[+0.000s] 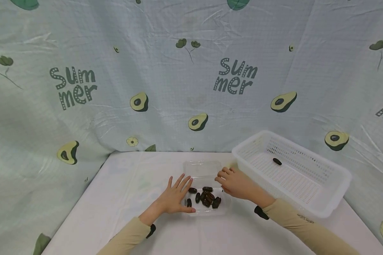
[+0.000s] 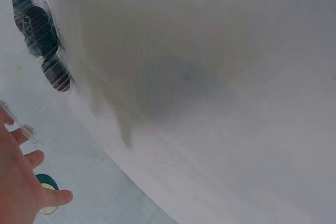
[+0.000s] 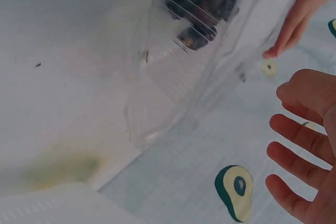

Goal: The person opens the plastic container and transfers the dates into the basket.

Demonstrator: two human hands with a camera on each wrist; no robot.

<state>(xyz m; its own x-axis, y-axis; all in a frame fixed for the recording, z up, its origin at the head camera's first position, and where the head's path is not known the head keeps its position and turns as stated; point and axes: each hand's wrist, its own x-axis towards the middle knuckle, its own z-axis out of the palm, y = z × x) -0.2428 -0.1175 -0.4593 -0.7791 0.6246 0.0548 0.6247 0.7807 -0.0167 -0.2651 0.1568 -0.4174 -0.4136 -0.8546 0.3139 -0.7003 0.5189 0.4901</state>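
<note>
By the box, you're holding left grip wide, right grip loose.
Likely it's light, flexing; take its rim.

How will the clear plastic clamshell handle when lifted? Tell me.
The clear plastic clamshell looks thin-walled, so it probably flexes and weighs little. Its open lid may swing. The loose, dark date-like pieces could slide if it tilts.
</note>
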